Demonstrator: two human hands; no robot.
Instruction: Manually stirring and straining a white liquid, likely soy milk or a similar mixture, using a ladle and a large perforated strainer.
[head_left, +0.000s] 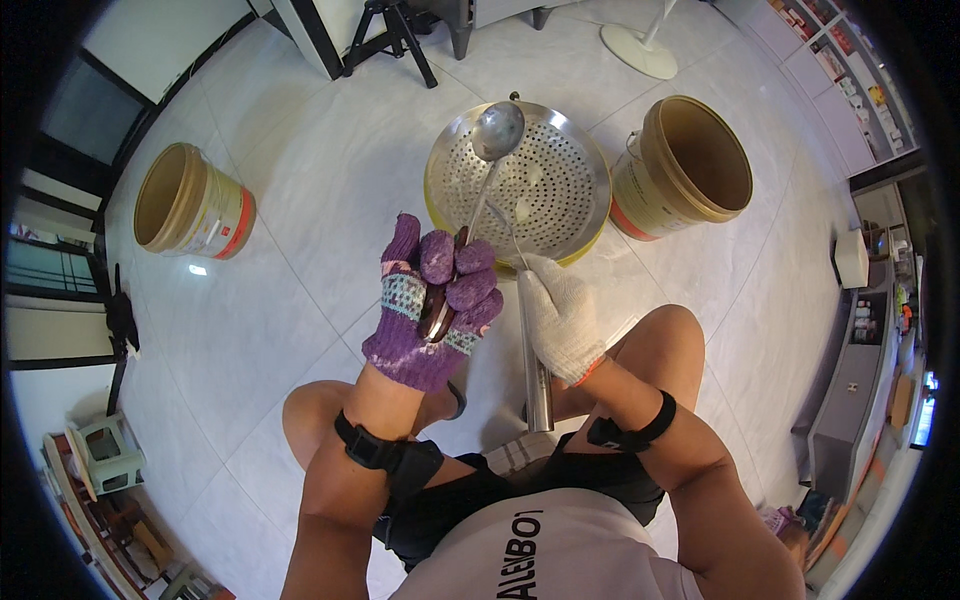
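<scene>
My left hand, in a purple knitted glove, is closed around the dark handle of a metal ladle. The ladle's bowl hangs over the far part of a perforated metal steamer tray. In a white knitted glove, my right hand grips a steel utensil with a thick tubular handle. Its thin, bent metal end reaches over the tray's near side; what its tip is shaped for cannot be made out. A few small whitish pieces lie on the tray, which rests on a yellow-rimmed container.
A brown-lined bucket stands right of the tray, and a similar bucket is farther off to the left. Beyond are a black folding stool and a white round stand base. Shelves line the right side.
</scene>
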